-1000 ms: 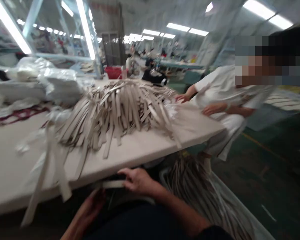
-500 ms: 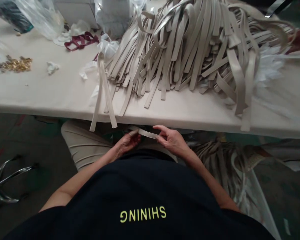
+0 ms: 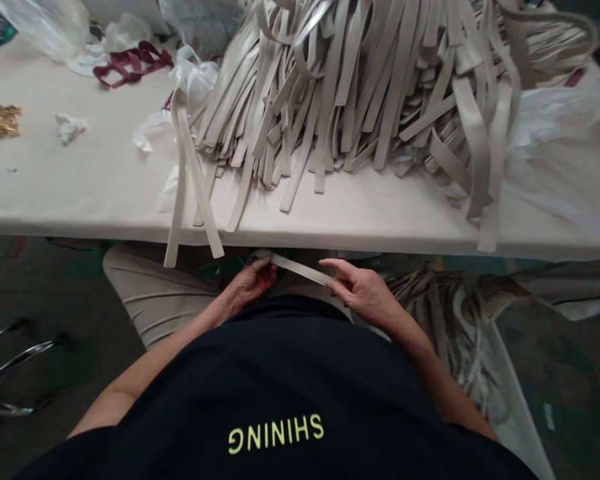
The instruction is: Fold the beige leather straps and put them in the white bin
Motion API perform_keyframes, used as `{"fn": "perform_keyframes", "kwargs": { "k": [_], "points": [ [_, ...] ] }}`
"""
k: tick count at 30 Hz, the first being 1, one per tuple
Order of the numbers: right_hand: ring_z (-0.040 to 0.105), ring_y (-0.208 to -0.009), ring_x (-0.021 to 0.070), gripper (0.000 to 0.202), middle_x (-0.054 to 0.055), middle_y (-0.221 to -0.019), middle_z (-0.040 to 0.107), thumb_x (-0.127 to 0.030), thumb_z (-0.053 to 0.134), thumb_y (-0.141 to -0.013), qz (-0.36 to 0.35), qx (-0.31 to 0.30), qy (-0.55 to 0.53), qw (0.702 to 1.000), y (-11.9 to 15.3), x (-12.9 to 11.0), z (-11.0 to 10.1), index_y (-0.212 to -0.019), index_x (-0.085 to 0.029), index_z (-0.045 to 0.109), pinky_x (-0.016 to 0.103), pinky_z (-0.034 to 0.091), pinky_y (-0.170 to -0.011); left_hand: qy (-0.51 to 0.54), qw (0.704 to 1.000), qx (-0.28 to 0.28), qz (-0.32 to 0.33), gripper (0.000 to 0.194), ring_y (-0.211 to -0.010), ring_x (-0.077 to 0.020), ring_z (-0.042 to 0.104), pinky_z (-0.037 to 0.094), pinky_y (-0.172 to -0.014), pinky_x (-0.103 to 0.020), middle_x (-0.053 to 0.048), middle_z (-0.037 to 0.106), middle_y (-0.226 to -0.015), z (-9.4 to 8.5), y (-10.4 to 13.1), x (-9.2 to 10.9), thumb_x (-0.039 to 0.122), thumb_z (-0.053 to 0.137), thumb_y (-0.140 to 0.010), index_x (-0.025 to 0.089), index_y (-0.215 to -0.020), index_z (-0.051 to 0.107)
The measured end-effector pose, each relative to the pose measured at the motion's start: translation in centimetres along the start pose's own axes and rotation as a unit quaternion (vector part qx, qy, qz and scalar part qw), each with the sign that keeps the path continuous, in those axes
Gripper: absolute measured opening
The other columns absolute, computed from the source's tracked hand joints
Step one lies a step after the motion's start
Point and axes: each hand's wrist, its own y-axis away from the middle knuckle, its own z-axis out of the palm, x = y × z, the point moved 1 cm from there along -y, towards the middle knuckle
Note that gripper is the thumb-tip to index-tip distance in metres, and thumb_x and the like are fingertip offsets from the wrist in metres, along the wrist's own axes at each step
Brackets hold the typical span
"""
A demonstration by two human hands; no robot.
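Observation:
A beige strap (image 3: 300,269) stretches between my two hands, just below the table's front edge and above my lap. My left hand (image 3: 254,281) is closed around one part of it, where the strap seems to loop over the fingers. The thumb and a finger of my right hand (image 3: 355,288) pinch its other end, with the index finger raised. On the table, a large heap of similar beige straps (image 3: 350,100) fans toward me. Two strap ends (image 3: 196,180) hang over the edge on the left.
The cloth-covered table (image 3: 105,193) carries gold metal pieces (image 3: 0,121), maroon strips (image 3: 133,65) and clear plastic bags (image 3: 50,27). Right of my lap, more straps (image 3: 440,320) hang by a white bag. A chair base (image 3: 15,367) stands at lower left.
My right hand has moved slightly right, and a longer stretch of strap shows between the hands. The view has shifted, and the person's hand at the far right is out of sight.

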Motion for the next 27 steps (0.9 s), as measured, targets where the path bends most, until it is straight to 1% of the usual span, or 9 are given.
{"fn": "perform_keyframes", "kwargs": {
  "k": [3,6,8,10,12,15,19,23,27],
  "points": [
    [0.061,-0.060,0.0144,0.041,0.000,-0.077,0.072,-0.020,0.061,-0.092,0.021,0.029,0.060,0.998,-0.6,-0.4,0.9,-0.132,-0.024,0.063,0.025,0.038,-0.058,-0.027,0.999,-0.018,-0.031,0.012,-0.052,-0.0112,0.065,0.056,-0.052,-0.020,-0.002,0.067,-0.063,1.0,0.3,-0.9,0.008,0.066,-0.090,0.012,-0.080,0.062],
    [0.067,-0.073,0.0173,0.039,0.003,-0.088,0.074,-0.018,0.061,-0.093,0.023,0.017,0.063,0.998,-2.4,-0.9,2.7,-0.131,-0.023,0.064,0.025,0.043,-0.065,-0.052,0.997,-0.037,-0.053,0.010,-0.052,-0.0126,0.065,0.055,-0.050,-0.021,-0.004,0.067,-0.063,2.1,0.8,-1.7,0.007,0.066,-0.090,0.010,-0.081,0.064],
    [0.070,-0.082,0.0195,0.039,0.005,-0.096,0.075,-0.017,0.061,-0.094,0.014,0.001,0.039,0.999,-3.0,-1.0,3.3,-0.132,-0.021,0.063,0.027,0.047,-0.072,-0.060,0.996,-0.040,-0.057,0.011,-0.052,-0.0123,0.065,0.055,-0.050,-0.020,-0.004,0.067,-0.063,2.4,0.9,-1.8,0.006,0.063,-0.091,0.010,-0.082,0.065],
    [0.070,-0.089,0.0205,0.043,0.005,-0.103,0.075,-0.019,0.063,-0.092,-0.011,-0.013,0.003,1.000,-2.7,-1.0,3.1,-0.135,-0.021,0.060,0.028,0.049,-0.078,-0.060,0.996,-0.035,-0.055,0.012,-0.051,-0.0114,0.064,0.054,-0.050,-0.019,-0.004,0.067,-0.062,2.4,0.9,-1.6,0.006,0.061,-0.093,0.009,-0.081,0.065],
    [0.069,-0.095,0.0199,0.042,0.005,-0.110,0.073,-0.023,0.065,-0.091,-0.057,-0.021,-0.047,0.997,-1.5,-0.9,2.2,-0.133,-0.023,0.061,0.029,0.050,-0.083,-0.049,0.997,-0.027,-0.047,0.013,-0.050,-0.0099,0.063,0.054,-0.050,-0.018,-0.002,0.066,-0.062,2.1,0.8,-1.2,0.007,0.062,-0.093,0.010,-0.080,0.063],
    [0.067,-0.094,0.0191,0.031,0.007,-0.108,0.071,-0.035,0.063,-0.094,-0.129,-0.016,-0.102,0.986,0.7,-0.7,0.6,-0.121,-0.021,0.068,0.029,0.051,-0.085,-0.025,0.999,-0.015,-0.034,0.015,-0.049,-0.0076,0.062,0.054,-0.051,-0.016,0.001,0.065,-0.062,1.8,0.8,-0.6,0.008,0.064,-0.092,0.013,-0.079,0.060],
    [0.066,-0.085,0.0189,0.034,0.008,-0.099,0.071,-0.047,0.061,-0.097,-0.182,0.019,-0.123,0.975,2.2,-0.4,0.1,-0.117,-0.021,0.070,0.029,0.054,-0.078,-0.015,0.999,-0.016,-0.042,0.015,-0.051,-0.0082,0.062,0.054,-0.051,-0.017,0.000,0.065,-0.064,2.0,0.9,-0.6,0.009,0.061,-0.094,0.012,-0.080,0.061],
    [0.067,-0.080,0.0181,0.031,0.008,-0.091,0.071,-0.040,0.051,-0.103,-0.207,0.089,-0.105,0.969,1.3,0.3,1.4,-0.113,-0.021,0.074,0.029,0.053,-0.075,-0.030,0.997,-0.023,-0.063,0.020,-0.050,-0.0090,0.061,0.053,-0.051,-0.019,-0.001,0.064,-0.061,2.4,1.1,-1.0,0.011,0.057,-0.097,0.012,-0.078,0.062],
    [0.066,-0.083,0.0172,0.033,0.008,-0.094,0.070,-0.033,0.046,-0.104,-0.215,0.086,-0.063,0.971,-1.2,1.2,3.6,-0.113,-0.021,0.075,0.028,0.052,-0.077,-0.051,0.994,-0.042,-0.085,0.021,-0.051,-0.0099,0.061,0.053,-0.053,-0.020,-0.003,0.064,-0.062,2.6,1.2,-1.5,0.011,0.056,-0.097,0.010,-0.078,0.064]
  ]
}}
